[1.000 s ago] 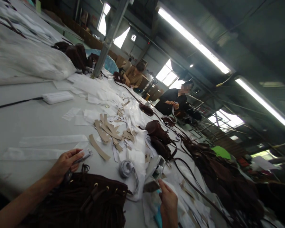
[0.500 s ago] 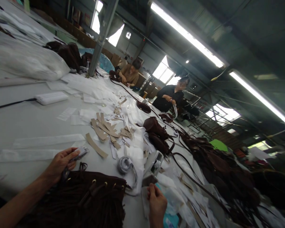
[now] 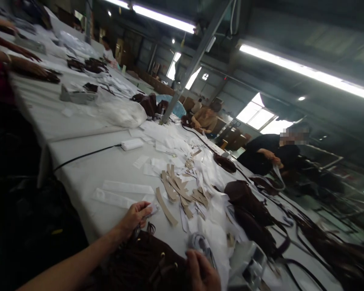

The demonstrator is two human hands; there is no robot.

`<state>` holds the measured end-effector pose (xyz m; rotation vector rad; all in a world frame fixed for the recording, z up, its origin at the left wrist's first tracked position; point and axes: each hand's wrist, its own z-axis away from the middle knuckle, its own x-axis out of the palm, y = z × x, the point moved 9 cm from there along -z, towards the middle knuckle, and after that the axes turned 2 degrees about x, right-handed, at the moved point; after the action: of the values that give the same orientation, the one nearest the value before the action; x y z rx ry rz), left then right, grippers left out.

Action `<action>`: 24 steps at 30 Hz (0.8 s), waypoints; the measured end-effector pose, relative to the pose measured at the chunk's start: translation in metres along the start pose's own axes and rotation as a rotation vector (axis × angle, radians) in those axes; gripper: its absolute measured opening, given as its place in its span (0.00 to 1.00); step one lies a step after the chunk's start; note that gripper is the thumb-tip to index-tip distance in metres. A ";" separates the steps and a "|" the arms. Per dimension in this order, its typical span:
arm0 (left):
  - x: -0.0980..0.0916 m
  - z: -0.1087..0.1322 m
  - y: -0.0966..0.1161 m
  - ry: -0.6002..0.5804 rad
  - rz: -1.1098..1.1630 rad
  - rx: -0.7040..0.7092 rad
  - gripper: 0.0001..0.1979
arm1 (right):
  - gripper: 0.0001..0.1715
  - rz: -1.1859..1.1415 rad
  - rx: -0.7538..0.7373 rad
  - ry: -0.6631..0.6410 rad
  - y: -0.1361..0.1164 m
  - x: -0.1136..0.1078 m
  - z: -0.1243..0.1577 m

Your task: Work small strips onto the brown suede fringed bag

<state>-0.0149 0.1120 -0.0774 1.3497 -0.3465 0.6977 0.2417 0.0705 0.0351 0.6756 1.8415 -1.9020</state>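
Hands: L hand (image 3: 136, 219) pinching sm pale pkt (image 3: 154, 209) | R hand (image 3: 202, 271) curled, can't tell hold | dk brn bag (image 3: 150, 256) btwn

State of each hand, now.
Left hand: closed, pinching a small pale item.
Right hand: curled near the pale roll; whether it holds anything cannot be told.

- Left of the left hand (image 3: 139, 216), bare surface (image 3: 80, 182) gives an open way, crossed farther off by a black cable (image 3: 91, 155).
- Flat white strips (image 3: 127, 186) lie low beyond that hand; passing above them is free.
- Far, a slanted post (image 3: 197, 60) stands in the way.
- Right, brown bags (image 3: 242, 198) crowd the surface; a grey roll (image 3: 198, 241) sits close before the right hand (image 3: 202, 270).
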 end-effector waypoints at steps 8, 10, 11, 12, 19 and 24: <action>0.005 0.003 0.004 -0.036 -0.076 0.053 0.18 | 0.21 -0.054 -0.172 -0.323 -0.087 0.107 -0.028; 0.004 0.002 0.006 -0.025 -0.099 0.068 0.19 | 0.21 -0.041 -0.164 -0.334 -0.081 0.117 -0.036; 0.003 0.002 0.007 -0.021 -0.113 0.075 0.19 | 0.21 -0.032 -0.163 -0.336 -0.079 0.120 -0.039; 0.004 0.002 0.008 -0.020 -0.129 0.080 0.19 | 0.21 -0.025 -0.164 -0.337 -0.078 0.123 -0.042; 0.007 0.003 0.015 -0.022 -0.215 0.112 0.16 | 0.19 -0.027 -0.222 -0.362 -0.086 0.127 -0.038; 0.009 0.006 0.020 -0.017 -0.222 0.124 0.13 | 0.17 -0.013 -0.236 -0.357 -0.080 0.125 -0.037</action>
<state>-0.0193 0.1098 -0.0555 1.4858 -0.1651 0.5298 0.0957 0.1166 0.0240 0.2291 1.7969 -1.6484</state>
